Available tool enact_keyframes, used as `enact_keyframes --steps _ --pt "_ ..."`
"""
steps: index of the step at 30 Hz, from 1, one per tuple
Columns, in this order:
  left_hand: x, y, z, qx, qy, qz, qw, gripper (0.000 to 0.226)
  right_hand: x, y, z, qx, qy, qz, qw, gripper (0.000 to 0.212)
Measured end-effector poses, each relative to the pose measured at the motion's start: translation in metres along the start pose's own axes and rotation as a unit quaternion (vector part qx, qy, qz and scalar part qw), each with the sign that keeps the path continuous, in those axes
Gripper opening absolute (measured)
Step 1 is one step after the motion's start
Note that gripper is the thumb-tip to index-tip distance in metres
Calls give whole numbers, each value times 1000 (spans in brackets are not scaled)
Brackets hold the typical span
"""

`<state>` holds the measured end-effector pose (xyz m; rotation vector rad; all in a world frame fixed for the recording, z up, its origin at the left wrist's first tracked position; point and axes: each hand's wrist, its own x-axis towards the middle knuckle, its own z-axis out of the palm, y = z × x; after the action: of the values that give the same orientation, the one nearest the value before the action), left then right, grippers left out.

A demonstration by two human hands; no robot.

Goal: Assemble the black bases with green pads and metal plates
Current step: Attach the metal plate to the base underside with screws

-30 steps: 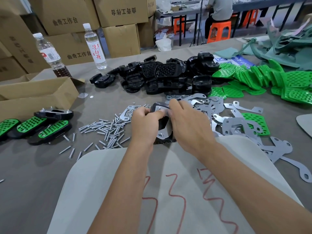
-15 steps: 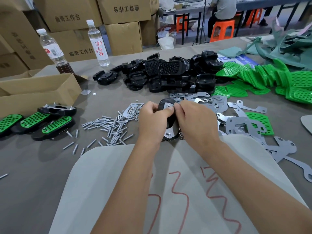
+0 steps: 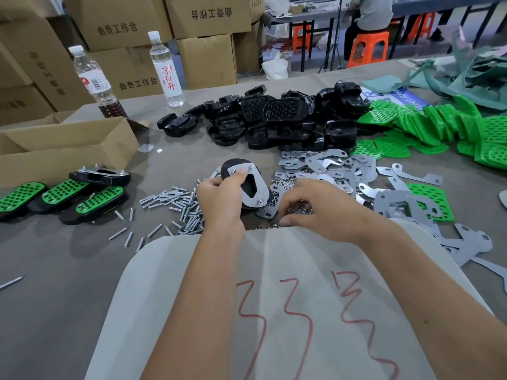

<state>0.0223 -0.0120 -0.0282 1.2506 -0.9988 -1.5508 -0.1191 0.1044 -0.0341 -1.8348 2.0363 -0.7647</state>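
Workshop desk [image 3: 68, 270] covered in grey-brown cloth, with stacked cardboard cartons behind and heaps of parts across it. The left hand [image 3: 219, 200] grips a black oval plastic base [image 3: 233, 167] tilted above the desk, thumb pressing a shiny teardrop-shaped metal plate [image 3: 253, 192] against its underside; bolt ends project through the plate. The right hand [image 3: 315, 208] rests on a scatter of small steel nuts [image 3: 285, 183], fingers curled down into them; whether one is pinched cannot be told. Judged step: nutting the bolts. Keep the thumb on the plate so the bolts stay seated, and start each nut square to avoid cross-threading
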Motion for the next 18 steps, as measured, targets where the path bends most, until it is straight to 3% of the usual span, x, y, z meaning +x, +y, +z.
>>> enact_keyframes --steps 5,9,11,15,18 --pt "-4 5 0 -26 -11 -31 999 23 7 0 -4 5 -35 22 999 15" --pt "-9 8 2 -21 -24 -24 999 27 2 7 4 -21 83 56 995 36" --pt "-8 7 3 -24 -27 -19 999 33 2 9 6 -61 96 76 991 43" --pt "-11 5 1 -20 -36 -21 999 39 8 5 7 -88 106 107 985 23" --pt "-8 3 -1 -16 -47 -26 998 26 7 2 9 -103 117 97 983 10"
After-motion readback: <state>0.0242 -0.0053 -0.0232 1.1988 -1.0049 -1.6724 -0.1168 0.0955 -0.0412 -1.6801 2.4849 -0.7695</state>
